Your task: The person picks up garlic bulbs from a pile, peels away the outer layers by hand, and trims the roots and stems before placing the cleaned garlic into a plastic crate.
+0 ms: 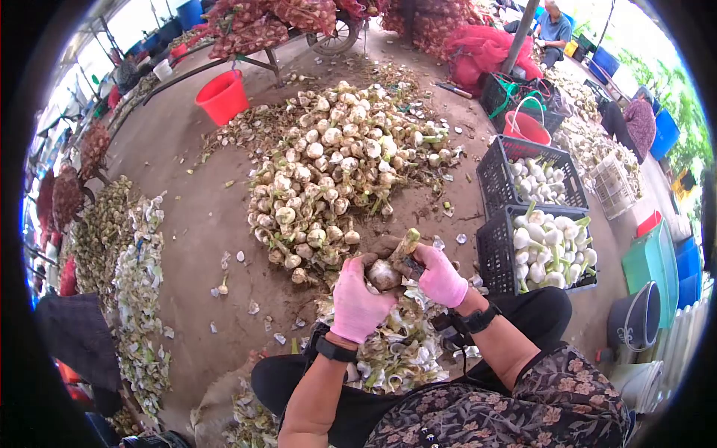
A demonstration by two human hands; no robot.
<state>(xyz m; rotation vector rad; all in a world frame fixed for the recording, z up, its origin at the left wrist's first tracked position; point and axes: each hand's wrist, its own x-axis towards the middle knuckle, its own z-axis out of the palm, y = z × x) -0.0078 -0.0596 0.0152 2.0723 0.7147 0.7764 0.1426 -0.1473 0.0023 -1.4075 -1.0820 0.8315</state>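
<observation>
A garlic bulb point(384, 275) with a thick stem point(407, 243) is held between my two gloved hands. My left hand point(361, 300), in a pink glove with dark, soiled fingertips, is closed around the bulb's left side. At the stem and the bulb's right side, my right hand point(441, 276) is closed with its darkened fingers curled in. I cannot tell whether a small tool is also in the right hand. Peeled skins point(403, 343) lie in a heap below the hands. Just beyond them spreads a large pile of unpeeled garlic bulbs point(328, 157).
To the right stand two black crates point(497, 257) point(493, 175) of peeled white garlic. A red bucket point(529, 127) sits behind them, another red bucket point(222, 97) at the back left. Mesh sacks point(254, 30) lie farther back. Two people point(554, 33) point(635, 123) sit at the right.
</observation>
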